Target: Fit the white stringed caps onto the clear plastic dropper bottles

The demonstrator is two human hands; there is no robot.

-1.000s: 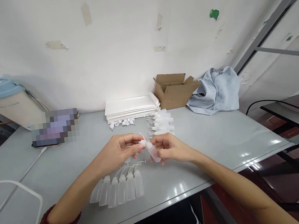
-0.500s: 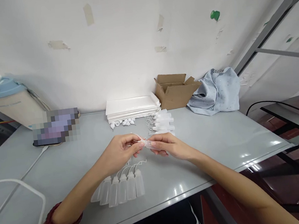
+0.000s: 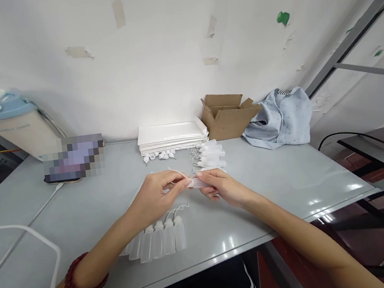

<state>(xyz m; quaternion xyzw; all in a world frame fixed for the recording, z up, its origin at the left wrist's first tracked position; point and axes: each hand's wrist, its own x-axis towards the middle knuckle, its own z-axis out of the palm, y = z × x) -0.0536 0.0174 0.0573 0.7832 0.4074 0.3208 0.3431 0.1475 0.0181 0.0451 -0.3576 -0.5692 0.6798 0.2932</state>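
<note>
A small translucent squeeze bottle [image 3: 199, 182] lies sideways between my hands above the table. My right hand [image 3: 223, 186] is closed around its body. At the bottle's neck end my left hand [image 3: 163, 192] pinches the cap, which its fingers mostly hide; a thin white strap sticks up behind them. Below my left hand, several similar bottles [image 3: 158, 241] with thin straps lie in a row, partly covered by my forearm. Beyond my right hand, more bottles [image 3: 210, 153] with white tips are lined up. Small white caps [image 3: 165, 155] sit further back.
A stack of white trays or sheets [image 3: 171, 135] rests against the wall, beside an open cardboard box [image 3: 231, 120] and light blue cloth [image 3: 280, 119]. On the left are a phone [image 3: 75, 160] with its cable and a large cup with a blue lid [image 3: 1, 106].
Both hands keep hold of the bottle. My left fingers have shifted slightly right and turned around its cap end, and the right fingers have moved a little. The camera view has shifted slightly.
</note>
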